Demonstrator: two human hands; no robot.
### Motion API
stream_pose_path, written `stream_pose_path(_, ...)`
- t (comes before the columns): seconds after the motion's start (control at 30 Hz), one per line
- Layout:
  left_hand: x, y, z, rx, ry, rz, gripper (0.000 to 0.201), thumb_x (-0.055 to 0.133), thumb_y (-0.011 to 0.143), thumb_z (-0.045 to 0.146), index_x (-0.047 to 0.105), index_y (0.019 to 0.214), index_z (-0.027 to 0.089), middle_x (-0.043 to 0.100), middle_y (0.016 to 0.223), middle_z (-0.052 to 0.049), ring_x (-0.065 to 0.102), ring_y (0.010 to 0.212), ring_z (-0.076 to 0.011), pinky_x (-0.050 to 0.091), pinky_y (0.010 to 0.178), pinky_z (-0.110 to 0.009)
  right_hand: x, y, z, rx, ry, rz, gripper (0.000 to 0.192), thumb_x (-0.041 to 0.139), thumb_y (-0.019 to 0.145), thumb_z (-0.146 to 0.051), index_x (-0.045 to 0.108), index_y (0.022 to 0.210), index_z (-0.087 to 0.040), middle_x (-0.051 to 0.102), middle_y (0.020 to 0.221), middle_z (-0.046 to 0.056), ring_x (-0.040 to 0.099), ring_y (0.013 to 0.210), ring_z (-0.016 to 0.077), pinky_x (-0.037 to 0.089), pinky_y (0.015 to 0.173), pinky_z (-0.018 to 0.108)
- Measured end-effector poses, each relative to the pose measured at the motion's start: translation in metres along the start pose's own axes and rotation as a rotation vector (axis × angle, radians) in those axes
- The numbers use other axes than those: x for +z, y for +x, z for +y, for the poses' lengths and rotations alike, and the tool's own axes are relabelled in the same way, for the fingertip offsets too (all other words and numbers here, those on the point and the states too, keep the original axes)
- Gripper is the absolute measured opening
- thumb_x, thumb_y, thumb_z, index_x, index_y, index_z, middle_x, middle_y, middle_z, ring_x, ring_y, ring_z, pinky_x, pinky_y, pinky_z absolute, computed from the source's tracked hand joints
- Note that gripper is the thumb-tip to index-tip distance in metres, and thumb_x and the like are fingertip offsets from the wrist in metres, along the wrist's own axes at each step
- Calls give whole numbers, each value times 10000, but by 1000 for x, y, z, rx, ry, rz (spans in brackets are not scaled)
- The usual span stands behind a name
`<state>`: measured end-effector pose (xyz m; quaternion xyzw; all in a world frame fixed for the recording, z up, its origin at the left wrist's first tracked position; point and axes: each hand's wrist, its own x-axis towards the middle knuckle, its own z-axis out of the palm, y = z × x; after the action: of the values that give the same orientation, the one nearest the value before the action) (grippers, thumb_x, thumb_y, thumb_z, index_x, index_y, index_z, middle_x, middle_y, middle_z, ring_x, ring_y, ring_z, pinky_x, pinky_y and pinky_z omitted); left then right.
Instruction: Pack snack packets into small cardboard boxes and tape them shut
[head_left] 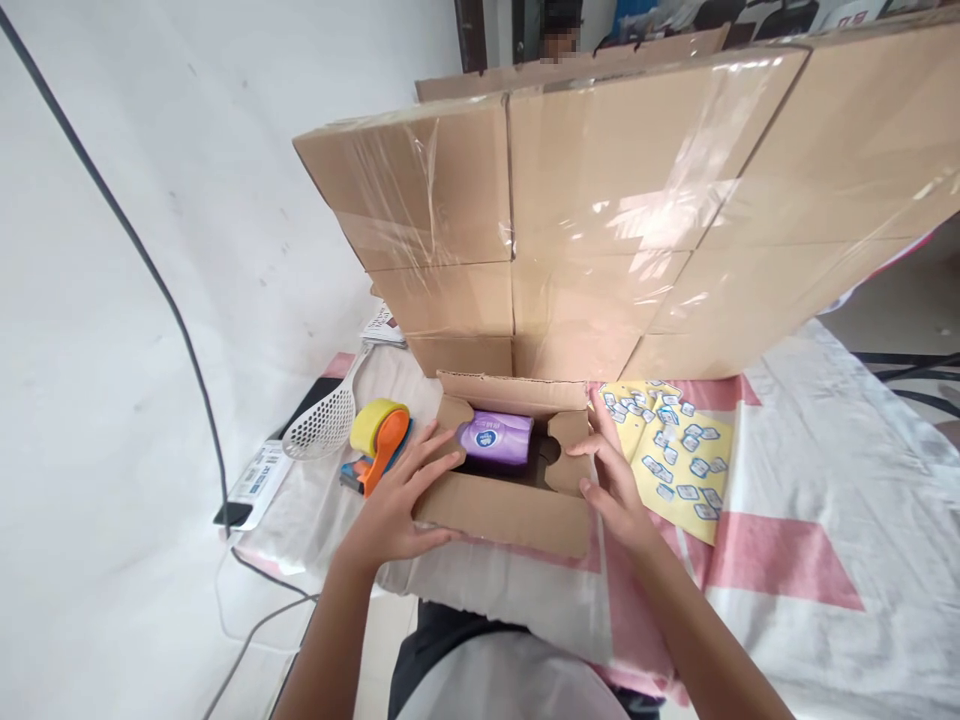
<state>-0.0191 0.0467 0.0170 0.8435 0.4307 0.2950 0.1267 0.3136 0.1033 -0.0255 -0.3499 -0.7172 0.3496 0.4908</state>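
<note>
Now | open box (504,510) between both hands | left hand (401,500), right hand (611,480) spread on flaps

Open cardboard box (504,515); purple packet (495,440) inside

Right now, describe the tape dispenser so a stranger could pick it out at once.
Start at the small open cardboard box that both hands hold on the pink-and-white cloth. Just beyond the left hand, left of the box, lies the tape dispenser. Its orange handle and yellow roll set it apart from the white slotted scoop beside it.
</note>
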Motion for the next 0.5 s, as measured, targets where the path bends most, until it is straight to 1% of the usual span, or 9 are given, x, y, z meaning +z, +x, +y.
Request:
stream_pose_path(0.07,-2,-3,2,-42,-13,104,654,697,915,433,463,1505,271,555,1485,-153,450,1467,-353,459,1145,-536,0,3,0,-25,95,-3,212,582,964,-439,600,1102,-278,391,1599,87,197,1579,363,259,1240,583)
stream_pose_path(0.13,-5,2,5,-172,-6,281,512,654,948,329,513,1438,276,646,1328,-119,653,1226,-271,602,925,-399,-1,5,1,-96,186,5,255,597,961,-393,561,1198,-306,500,1469,98,334,1516,348,314,1211,586)
stream_pose_path(0.17,-6,6,8,-254,32,362,481,660,943,307,536,1406,270,651,1283,-111,687,1122,-245,615,823,-354,-1,6,2,-129,207,11,311,591,967,-370,528,1268,-322,552,1384,96,403,1469,334,345,1192,582)
stream_pose_path(0.2,-6,12,11,-324,92,415,455,678,930,305,567,1370,263,642,1265,-109,688,1074,-238,610,781,-346,-2,6,2,-148,209,12,378,577,979,-359,486,1345,-335,588,1307,91,452,1427,321,363,1180,577)
stream_pose_path(0.23,-5,19,15,-363,163,435,415,692,920,310,608,1323,260,629,1263,-110,673,1082,-248,603,806,-370,-3,5,3,-151,193,9,436,558,993,-370,447,1413,-338,607,1257,88,477,1400,314,366,1178,573)
stream_pose_path(0.3,1,31,26,-344,298,406,251,676,929,294,699,1179,276,638,1256,-91,626,1160,-278,546,955,-452,-5,4,3,-137,140,-4,519,551,996,-447,414,1481,-325,608,1256,95,486,1384,319,360,1184,562)
stream_pose_path(0.37,12,39,38,-242,346,318,160,639,953,269,734,1079,296,698,1192,-53,618,1166,-271,473,1038,-477,-6,2,2,-121,93,-30,566,578,974,-498,424,1489,-319,584,1315,103,461,1407,333,355,1194,550)
stream_pose_path(0.43,26,41,49,-152,321,250,179,638,955,286,723,1112,286,739,1150,-47,644,1121,-259,464,1013,-457,-4,1,0,-98,73,-34,539,596,969,-453,440,1471,-334,562,1357,97,434,1438,330,361,1197,536)
stream_pose_path(0.5,38,39,55,-114,288,220,226,642,950,320,704,1159,261,749,1156,-67,657,1111,-261,473,969,-439,-2,0,-2,-56,85,-23,520,573,983,-389,420,1478,-344,549,1388,91,402,1474,319,355,1208,535)
